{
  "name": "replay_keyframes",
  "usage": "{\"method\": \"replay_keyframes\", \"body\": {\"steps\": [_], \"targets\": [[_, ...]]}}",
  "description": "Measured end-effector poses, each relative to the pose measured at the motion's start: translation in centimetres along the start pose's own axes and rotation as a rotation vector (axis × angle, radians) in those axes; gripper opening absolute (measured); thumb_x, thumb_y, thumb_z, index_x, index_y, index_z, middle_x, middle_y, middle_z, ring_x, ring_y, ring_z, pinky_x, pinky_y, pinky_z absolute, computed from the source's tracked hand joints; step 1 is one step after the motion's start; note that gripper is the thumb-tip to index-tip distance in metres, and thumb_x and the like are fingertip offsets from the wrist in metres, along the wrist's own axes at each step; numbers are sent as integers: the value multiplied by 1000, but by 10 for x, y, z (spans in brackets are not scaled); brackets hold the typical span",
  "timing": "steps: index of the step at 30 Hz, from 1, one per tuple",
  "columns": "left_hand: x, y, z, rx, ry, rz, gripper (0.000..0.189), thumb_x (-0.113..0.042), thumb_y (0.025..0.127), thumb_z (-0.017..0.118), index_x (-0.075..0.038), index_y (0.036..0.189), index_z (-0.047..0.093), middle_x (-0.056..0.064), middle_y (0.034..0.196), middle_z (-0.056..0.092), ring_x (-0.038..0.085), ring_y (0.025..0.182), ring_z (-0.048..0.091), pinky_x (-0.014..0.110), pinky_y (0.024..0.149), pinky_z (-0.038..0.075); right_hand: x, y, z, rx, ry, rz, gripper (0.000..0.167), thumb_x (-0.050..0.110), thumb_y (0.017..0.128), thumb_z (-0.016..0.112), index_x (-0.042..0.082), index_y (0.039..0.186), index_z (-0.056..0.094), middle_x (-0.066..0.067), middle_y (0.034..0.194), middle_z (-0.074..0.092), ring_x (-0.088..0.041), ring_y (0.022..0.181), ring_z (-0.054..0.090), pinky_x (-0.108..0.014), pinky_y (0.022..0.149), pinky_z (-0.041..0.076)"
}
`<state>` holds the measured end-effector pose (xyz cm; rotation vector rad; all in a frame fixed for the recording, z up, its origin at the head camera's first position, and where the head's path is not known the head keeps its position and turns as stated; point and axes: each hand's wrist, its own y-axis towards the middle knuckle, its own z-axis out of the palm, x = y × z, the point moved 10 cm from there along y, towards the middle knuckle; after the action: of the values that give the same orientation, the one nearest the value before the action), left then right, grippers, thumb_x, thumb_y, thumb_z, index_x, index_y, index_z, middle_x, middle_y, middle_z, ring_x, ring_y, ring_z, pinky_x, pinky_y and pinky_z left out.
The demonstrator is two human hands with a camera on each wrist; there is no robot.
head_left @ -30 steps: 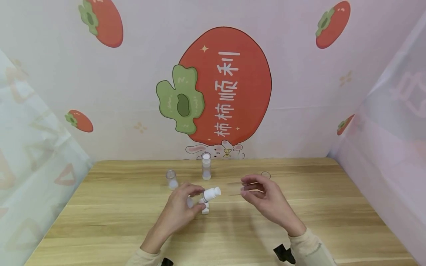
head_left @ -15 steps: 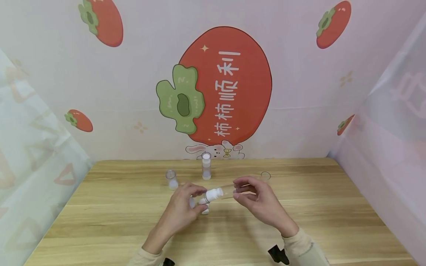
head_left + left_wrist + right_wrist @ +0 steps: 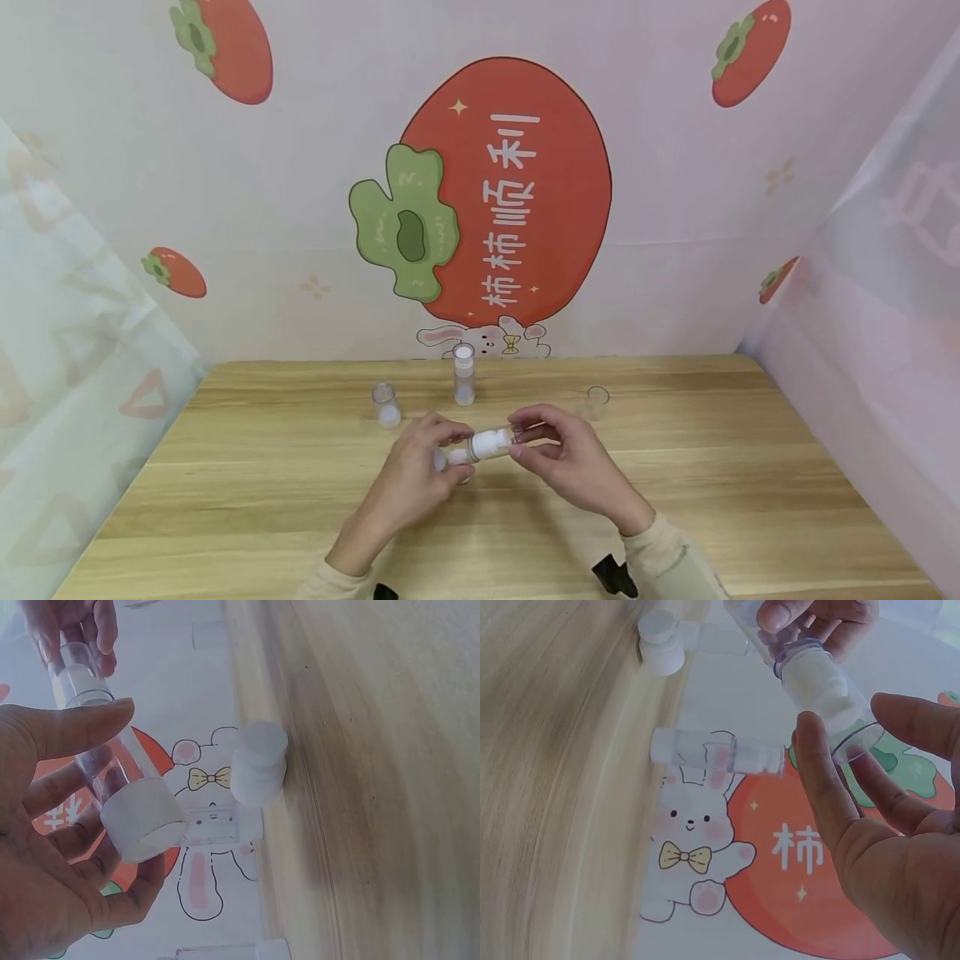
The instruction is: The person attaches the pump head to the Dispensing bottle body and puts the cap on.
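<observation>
My left hand [image 3: 412,467] grips a clear bottle [image 3: 142,817] with a white base, holding it tilted above the table. A white pump top [image 3: 489,443] sits on the bottle's neck, pointing to the right. Over this top lies a clear cap [image 3: 860,741], pinched at its far end between the thumb and fingers of my right hand [image 3: 566,462]. In the right wrist view the cap's other end reaches down to the bottle's collar. A loose white pump top [image 3: 259,765] stands on the table below, mostly hidden behind my left hand in the head view.
An upright clear bottle with a white pump [image 3: 464,379] stands at the back middle. Left of it is a clear bottle [image 3: 387,408] without a pump top. Another clear cap [image 3: 597,403] stands back right. A printed cloth wall [image 3: 675,308] borders the wooden table [image 3: 720,483].
My right hand has moved left with the clear cap, which has slid over the white pump top. My left hand has shifted slightly right with the bottle.
</observation>
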<state>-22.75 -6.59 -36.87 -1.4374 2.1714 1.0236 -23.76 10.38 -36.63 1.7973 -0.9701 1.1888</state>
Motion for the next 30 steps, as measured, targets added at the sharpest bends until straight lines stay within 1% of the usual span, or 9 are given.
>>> {"method": "replay_keyframes", "body": {"steps": [2,7,14,19,23,30], "targets": [[-2,0,0,5,0,0,39,-6,70,92,-15,104,76,-3,95,66,12,92,57,36,81,46,0,1,2,4,-3,-2,33,3,93,73,-2,123,62,-17,119,63,-31,108,66,-31,85,58],[-5,0,1,20,-1,2,39,-8,72,92,-13,107,76,-4,99,66,13,95,58,36,83,46,2,2,6,11,-8,-3,33,1,92,72,-6,122,61,-16,117,65,-29,105,67,-31,84,58],[-11,-1,-1,4,19,67,38,-7,73,91,-9,108,77,-2,100,66,14,95,57,36,82,47,4,2,4,0,-36,-10,30,0,92,72,-6,121,64,-16,112,68,-29,102,68,-29,82,58],[-16,0,-1,3,9,88,37,-7,74,90,-8,108,76,0,100,66,14,95,56,36,81,48,5,3,0,-30,-22,-14,31,-5,89,73,-9,120,65,-18,109,69,-28,97,70,-31,78,60],[-20,1,-2,-12,7,106,37,-6,73,90,-8,108,76,2,100,66,15,95,57,38,82,49,6,3,-1,-38,-12,-11,33,-7,88,73,-11,119,64,-19,107,69,-27,94,71,-32,74,61],[-21,2,-1,-12,12,95,37,-6,73,89,-5,108,76,1,100,66,16,97,58,38,83,51,10,4,-2,-37,-23,-19,32,-6,90,72,-12,120,65,-20,109,69,-28,93,71,-32,72,61]]}}
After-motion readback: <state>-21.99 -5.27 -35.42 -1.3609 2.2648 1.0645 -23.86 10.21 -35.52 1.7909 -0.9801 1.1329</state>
